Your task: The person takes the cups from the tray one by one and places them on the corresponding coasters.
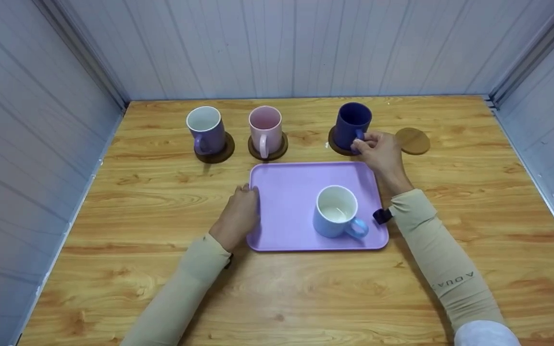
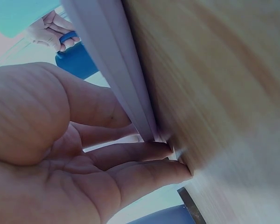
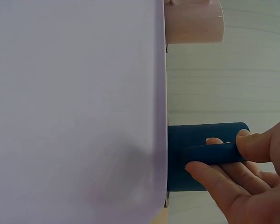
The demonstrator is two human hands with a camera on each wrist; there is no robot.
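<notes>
My right hand [image 1: 383,154] pinches the handle of a dark blue mug [image 1: 346,129], which stands upright on a brown round coaster [image 1: 333,145] at the back. In the right wrist view, thumb and fingers close on that mug's handle [image 3: 212,153]. A lilac tray [image 1: 284,192] lies in front of the mugs, and my left hand [image 1: 238,214] grips its left edge. The left wrist view has the thumb against the tray's rim [image 2: 112,65], with fingertips reaching down by the tabletop. On the tray's right part stands a light blue mug [image 1: 326,223], white inside, its handle towards the lower right.
A purple mug [image 1: 213,136] and a pink mug [image 1: 267,133] stand on brown coasters at the back left. Right of the dark blue mug lies a lighter wooden coaster [image 1: 412,141]. Pale panel walls [image 1: 277,48] enclose the wooden table [image 1: 306,298] at the back and sides.
</notes>
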